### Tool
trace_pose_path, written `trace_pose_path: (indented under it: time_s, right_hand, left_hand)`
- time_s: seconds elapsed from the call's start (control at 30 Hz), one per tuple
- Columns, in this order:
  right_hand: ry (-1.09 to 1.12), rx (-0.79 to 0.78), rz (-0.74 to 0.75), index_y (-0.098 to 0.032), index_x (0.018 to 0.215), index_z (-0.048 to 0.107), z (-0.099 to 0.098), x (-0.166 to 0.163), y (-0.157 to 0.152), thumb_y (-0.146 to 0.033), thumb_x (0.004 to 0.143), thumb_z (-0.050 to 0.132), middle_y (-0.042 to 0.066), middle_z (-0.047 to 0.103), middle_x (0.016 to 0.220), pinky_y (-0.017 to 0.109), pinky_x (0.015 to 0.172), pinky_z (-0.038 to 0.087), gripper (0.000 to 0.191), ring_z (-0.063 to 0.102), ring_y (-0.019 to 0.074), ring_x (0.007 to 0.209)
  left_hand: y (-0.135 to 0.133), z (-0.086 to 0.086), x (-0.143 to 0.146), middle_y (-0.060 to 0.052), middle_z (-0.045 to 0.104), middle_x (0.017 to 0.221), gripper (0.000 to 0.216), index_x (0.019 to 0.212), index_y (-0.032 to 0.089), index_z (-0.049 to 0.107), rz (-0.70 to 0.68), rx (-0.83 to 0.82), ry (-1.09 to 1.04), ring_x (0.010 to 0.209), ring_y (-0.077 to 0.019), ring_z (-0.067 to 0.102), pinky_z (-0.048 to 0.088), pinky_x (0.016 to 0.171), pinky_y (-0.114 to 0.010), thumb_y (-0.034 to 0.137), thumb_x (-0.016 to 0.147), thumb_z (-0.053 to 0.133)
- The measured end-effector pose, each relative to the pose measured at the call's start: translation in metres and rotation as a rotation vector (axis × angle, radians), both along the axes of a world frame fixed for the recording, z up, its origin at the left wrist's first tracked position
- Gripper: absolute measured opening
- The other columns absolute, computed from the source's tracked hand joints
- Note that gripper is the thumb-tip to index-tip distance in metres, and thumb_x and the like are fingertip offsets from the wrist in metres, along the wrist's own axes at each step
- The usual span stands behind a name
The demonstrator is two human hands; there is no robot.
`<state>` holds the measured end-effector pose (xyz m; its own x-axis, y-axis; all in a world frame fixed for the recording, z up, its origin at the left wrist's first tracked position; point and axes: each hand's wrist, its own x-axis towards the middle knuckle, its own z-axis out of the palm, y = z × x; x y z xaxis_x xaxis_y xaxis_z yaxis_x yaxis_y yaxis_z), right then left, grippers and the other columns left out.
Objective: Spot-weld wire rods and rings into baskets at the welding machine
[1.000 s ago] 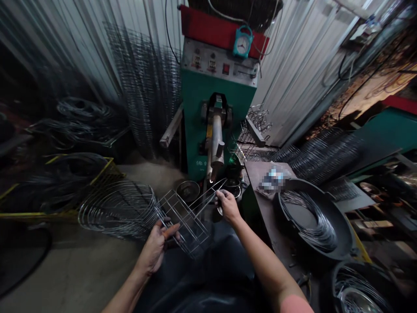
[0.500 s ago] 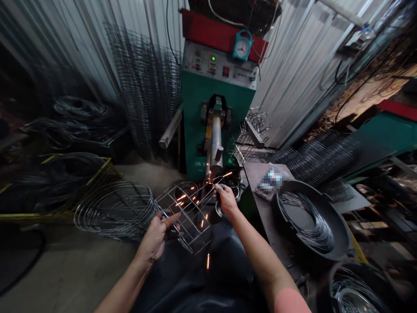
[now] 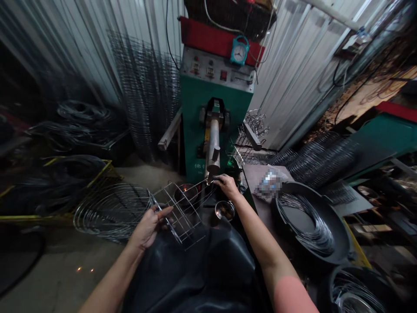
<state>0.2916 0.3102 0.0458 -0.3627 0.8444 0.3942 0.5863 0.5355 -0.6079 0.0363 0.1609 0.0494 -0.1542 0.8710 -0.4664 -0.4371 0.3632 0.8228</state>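
Note:
My left hand (image 3: 150,224) is closed around the near-left edge of a wire rack (image 3: 182,208), a welded metal grid tilted above my dark apron (image 3: 195,269). The rack's far end reaches the electrode tip of a green spot welder (image 3: 213,163). Right beside that tip, my right hand (image 3: 226,186) has its fingers pinched on a thin wire at the rack's far end; the exact grip is small and partly hidden. A small round metal bowl (image 3: 224,210) sits below my right wrist.
Bundled wire rings (image 3: 112,211) stand to the left, near a yellow-edged crate (image 3: 109,167). On the right, a side table (image 3: 257,169) bears a black basin (image 3: 345,234) with coiled wire. Stacked wire mesh (image 3: 143,87) leans on the wall. A teal clock (image 3: 239,51) stands on the welder.
The bright sparks at the electrode have died down, leaving a few glowing specks, some on the floor. The rack and my left hand have shifted slightly left. The welder's green light is off.

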Motion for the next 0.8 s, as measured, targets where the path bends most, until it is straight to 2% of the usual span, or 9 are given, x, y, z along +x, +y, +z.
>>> trace_pose_path:
  time_s: [0.17, 0.27, 0.3, 0.37, 0.43, 0.5, 0.6, 0.7, 0.8]
  right_hand:
    - [-0.015, 0.002, -0.022, -0.019, 0.084, 0.069, 0.004, -0.009, 0.008, -0.022, 0.077, 0.063, 0.005, 0.067, 0.083, 0.026, 0.073, 0.047, 0.010, 0.062, 0.0166, 0.078]
    - [0.107, -0.011, -0.139, -0.016, 0.095, 0.065, 0.001, -0.007, -0.012, -0.028, 0.077, 0.062, 0.006, 0.066, 0.086, 0.028, 0.076, 0.047, 0.021, 0.061, 0.0174, 0.080]
    - [0.130, -0.043, -0.166, -0.016, 0.098, 0.064, -0.002, -0.005, -0.027, -0.031, 0.078, 0.061, 0.006, 0.065, 0.087, 0.029, 0.076, 0.047, 0.025, 0.060, 0.0176, 0.080]
    - [0.112, -0.172, -0.116, -0.018, 0.100, 0.062, -0.011, 0.001, -0.071, -0.037, 0.079, 0.058, 0.005, 0.065, 0.088, 0.030, 0.076, 0.047, 0.028, 0.060, 0.0180, 0.081]
    - [0.033, -0.349, 0.102, -0.020, 0.099, 0.062, -0.026, 0.005, -0.126, -0.043, 0.078, 0.057, 0.005, 0.066, 0.092, 0.031, 0.077, 0.047, 0.031, 0.060, 0.0194, 0.086]
    - [0.039, -0.434, 0.282, -0.022, 0.106, 0.060, -0.042, 0.005, -0.179, -0.047, 0.078, 0.056, 0.007, 0.065, 0.099, 0.032, 0.080, 0.046, 0.037, 0.060, 0.0210, 0.091]
    - [0.212, -0.488, 0.354, -0.023, 0.099, 0.061, -0.053, 0.001, -0.233, -0.049, 0.088, 0.035, 0.005, 0.066, 0.082, 0.029, 0.068, 0.048, 0.038, 0.061, 0.0178, 0.074]
    - [0.306, -0.485, 0.295, -0.023, 0.094, 0.061, -0.035, -0.003, -0.246, -0.051, 0.088, 0.031, 0.003, 0.062, 0.070, 0.027, 0.059, 0.046, 0.042, 0.058, 0.0151, 0.061]
    - [0.340, -0.491, 0.236, -0.020, 0.088, 0.063, 0.003, -0.007, -0.233, -0.051, 0.086, 0.036, 0.002, 0.061, 0.069, 0.025, 0.061, 0.044, 0.042, 0.056, 0.0137, 0.063]
  left_hand:
    - [0.011, 0.002, -0.009, 0.005, 0.055, 0.062, 0.046, 0.085, 0.019, 0.047, -0.032, 0.007, -0.003, 0.051, -0.0145, 0.055, 0.051, 0.047, -0.031, 0.024, 0.052, 0.078]
    - [0.013, 0.003, -0.010, 0.005, 0.054, 0.060, 0.042, 0.084, 0.019, 0.047, -0.042, 0.010, -0.005, 0.050, -0.0147, 0.056, 0.051, 0.046, -0.030, 0.023, 0.053, 0.077]
    - [0.012, 0.003, -0.009, 0.004, 0.054, 0.060, 0.041, 0.083, 0.019, 0.048, -0.045, 0.009, -0.012, 0.050, -0.0149, 0.056, 0.050, 0.046, -0.030, 0.022, 0.054, 0.076]
    - [0.008, 0.003, -0.005, 0.003, 0.056, 0.061, 0.037, 0.082, 0.018, 0.049, -0.047, -0.001, -0.032, 0.050, -0.0156, 0.057, 0.050, 0.046, -0.029, 0.020, 0.056, 0.075]
    - [-0.001, 0.002, 0.001, 0.000, 0.058, 0.062, 0.031, 0.081, 0.016, 0.052, -0.036, -0.042, -0.067, 0.051, -0.0162, 0.058, 0.050, 0.048, -0.029, 0.019, 0.058, 0.072]
    - [-0.013, 0.002, 0.008, -0.001, 0.059, 0.063, 0.025, 0.080, 0.014, 0.055, -0.029, -0.101, -0.108, 0.051, -0.0152, 0.057, 0.050, 0.050, -0.029, 0.018, 0.060, 0.070]
    - [-0.040, 0.000, 0.017, -0.005, 0.062, 0.070, 0.028, 0.087, 0.015, 0.059, -0.065, -0.119, -0.138, 0.056, -0.0165, 0.059, 0.051, 0.053, -0.030, 0.029, 0.065, 0.070]
    - [-0.075, -0.010, 0.020, -0.012, 0.065, 0.097, 0.053, 0.107, 0.021, 0.057, -0.171, 0.085, 0.029, 0.084, -0.0272, 0.063, 0.052, 0.071, -0.041, 0.044, 0.062, 0.071]
    - [-0.110, -0.029, 0.016, -0.012, 0.054, 0.125, 0.083, 0.123, 0.032, 0.048, -0.368, 0.570, 0.569, 0.115, -0.0344, 0.048, 0.035, 0.098, -0.052, 0.039, 0.047, 0.081]
